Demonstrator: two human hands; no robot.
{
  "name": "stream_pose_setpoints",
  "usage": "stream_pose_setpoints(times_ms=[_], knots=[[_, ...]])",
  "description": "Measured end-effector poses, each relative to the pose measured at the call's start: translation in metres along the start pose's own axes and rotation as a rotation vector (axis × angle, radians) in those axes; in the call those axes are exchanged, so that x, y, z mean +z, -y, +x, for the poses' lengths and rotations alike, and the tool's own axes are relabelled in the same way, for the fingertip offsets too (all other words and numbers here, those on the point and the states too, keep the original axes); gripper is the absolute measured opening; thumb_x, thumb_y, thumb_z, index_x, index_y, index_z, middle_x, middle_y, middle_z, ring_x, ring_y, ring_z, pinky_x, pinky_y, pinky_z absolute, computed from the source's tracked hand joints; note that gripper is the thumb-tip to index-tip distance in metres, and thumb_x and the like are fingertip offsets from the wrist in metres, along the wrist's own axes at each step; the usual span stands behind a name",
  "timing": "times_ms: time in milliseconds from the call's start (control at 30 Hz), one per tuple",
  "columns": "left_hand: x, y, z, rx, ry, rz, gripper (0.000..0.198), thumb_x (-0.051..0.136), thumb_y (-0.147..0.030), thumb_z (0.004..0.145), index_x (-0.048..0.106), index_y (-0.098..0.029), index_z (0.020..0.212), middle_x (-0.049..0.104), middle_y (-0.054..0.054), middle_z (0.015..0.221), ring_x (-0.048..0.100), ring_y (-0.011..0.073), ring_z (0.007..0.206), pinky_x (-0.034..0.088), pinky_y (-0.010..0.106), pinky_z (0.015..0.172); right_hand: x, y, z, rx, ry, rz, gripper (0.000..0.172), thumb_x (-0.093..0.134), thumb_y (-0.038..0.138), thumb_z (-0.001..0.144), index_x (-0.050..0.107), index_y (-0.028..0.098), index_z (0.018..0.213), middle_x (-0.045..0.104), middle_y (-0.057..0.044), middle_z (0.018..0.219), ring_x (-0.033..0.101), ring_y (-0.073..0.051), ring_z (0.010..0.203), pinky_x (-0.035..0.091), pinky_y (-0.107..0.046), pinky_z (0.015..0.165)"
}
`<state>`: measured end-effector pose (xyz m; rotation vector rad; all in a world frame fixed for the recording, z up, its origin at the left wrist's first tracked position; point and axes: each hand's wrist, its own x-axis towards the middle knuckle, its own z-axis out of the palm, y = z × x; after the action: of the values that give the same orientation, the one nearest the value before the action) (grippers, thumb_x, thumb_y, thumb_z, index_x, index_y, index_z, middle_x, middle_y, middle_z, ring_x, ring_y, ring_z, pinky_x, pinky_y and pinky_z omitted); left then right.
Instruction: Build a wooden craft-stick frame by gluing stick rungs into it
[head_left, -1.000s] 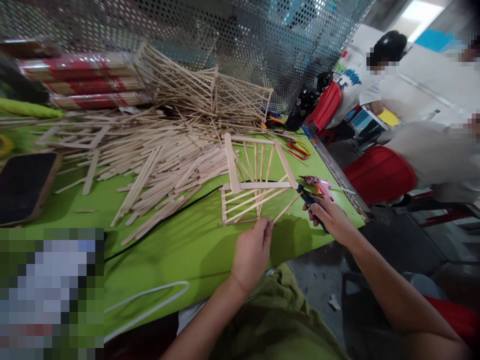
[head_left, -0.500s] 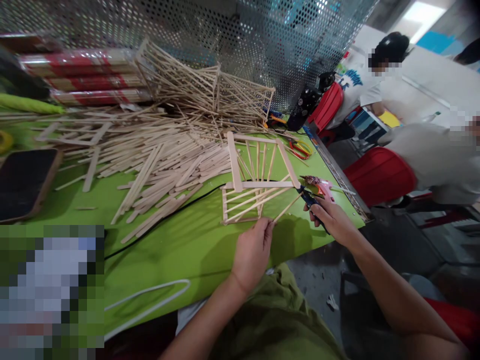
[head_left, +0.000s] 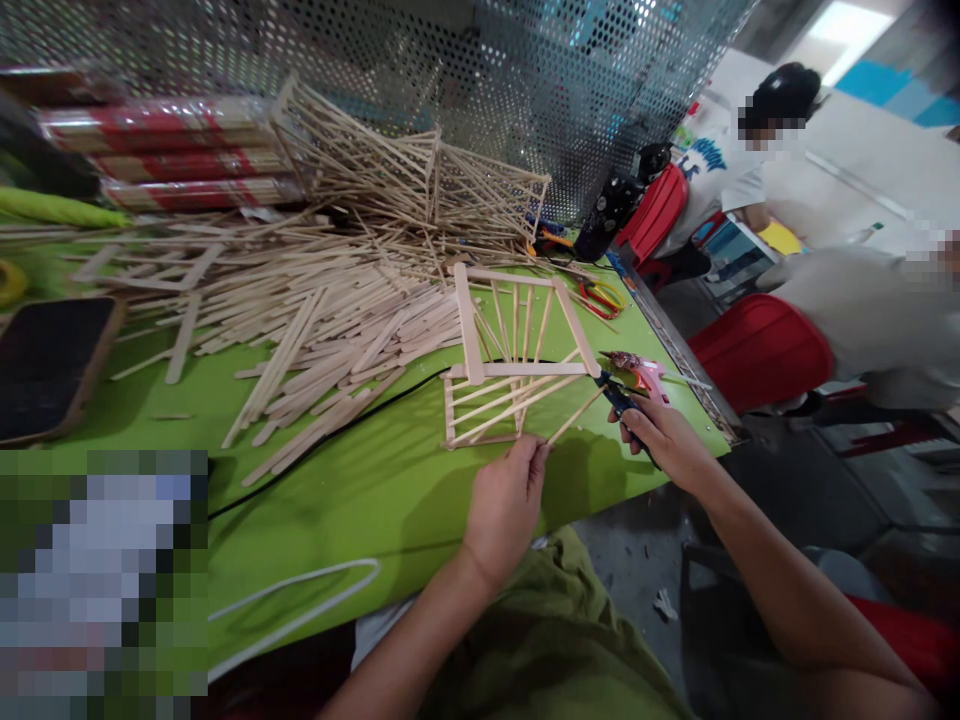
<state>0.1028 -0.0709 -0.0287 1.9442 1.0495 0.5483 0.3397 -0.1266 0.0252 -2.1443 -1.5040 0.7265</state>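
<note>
My left hand (head_left: 507, 505) is closed, pinching the lower end of a thin wooden stick (head_left: 576, 416) that slants up to the right. My right hand (head_left: 657, 432) is wrapped round dark-handled pliers or cutters (head_left: 624, 406); their jaws are at the upper end of the stick. Just beyond both hands stands a frame of craft sticks and thin rods (head_left: 471, 325), one of its corners close to the tool's jaws. Whether the jaws touch that corner I cannot tell. A pink glue gun (head_left: 651, 378) lies behind my right hand.
Loose sticks (head_left: 337, 320) are heaped across the green table (head_left: 337, 530). Behind them lie a long stick structure (head_left: 420, 170) and wrapped stick bundles (head_left: 195, 165). Red-and-yellow scissors (head_left: 600, 298), a black cable (head_left: 322, 438) and a phone (head_left: 52, 365) are around. Other people sit on red chairs (head_left: 761, 350) at right.
</note>
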Motion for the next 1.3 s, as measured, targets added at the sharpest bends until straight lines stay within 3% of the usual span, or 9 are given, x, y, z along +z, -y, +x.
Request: stream_pose_setpoints(times_ms=[533,667,900,1300], knots=[[0.001,0.001,-0.001,-0.001,0.019,0.043,0.024,0.041,-0.025,0.105,0.063,-0.022,0.095,0.077,0.004,0.088,0.073,0.0212,0.077,0.042,0.027,0.064,0.003,-0.006,-0.002,0.006,-0.017,-0.002,0.054,0.038,0.070,0.094,0.059,0.021,0.088,0.055,0.001,0.061,0.053,-0.015,0.049,0.042,-0.027,0.048],[-0.001,0.000,-0.001,-0.022,0.036,-0.021,0.024,0.041,-0.025,0.105,0.063,-0.023,0.094,0.077,0.004,0.089,0.074,0.0223,0.086,0.045,0.027,0.070,0.004,-0.003,-0.002,0.022,-0.052,0.026,0.060,0.038,0.075,0.092,0.062,0.020,0.087,0.051,0.002,0.059,0.049,-0.014,0.046,0.040,-0.027,0.045],[-0.003,0.000,0.000,-0.021,0.023,-0.171,0.025,0.041,-0.027,0.104,0.064,-0.023,0.094,0.079,0.004,0.099,0.074,0.0225,0.092,0.049,0.029,0.076,-0.002,0.006,-0.002,-0.023,0.012,0.161,0.063,0.043,0.080,0.087,0.061,0.020,0.087,0.059,-0.002,0.070,0.059,-0.015,0.055,0.049,-0.028,0.053],[-0.004,-0.001,-0.001,-0.056,0.047,-0.205,0.029,0.039,-0.029,0.104,0.066,-0.024,0.095,0.079,0.004,0.102,0.074,0.0252,0.096,0.049,0.032,0.079,-0.001,0.003,-0.002,-0.029,0.022,0.121,0.060,0.040,0.076,0.091,0.059,0.019,0.087,0.060,-0.002,0.070,0.058,-0.014,0.055,0.048,-0.027,0.053]])
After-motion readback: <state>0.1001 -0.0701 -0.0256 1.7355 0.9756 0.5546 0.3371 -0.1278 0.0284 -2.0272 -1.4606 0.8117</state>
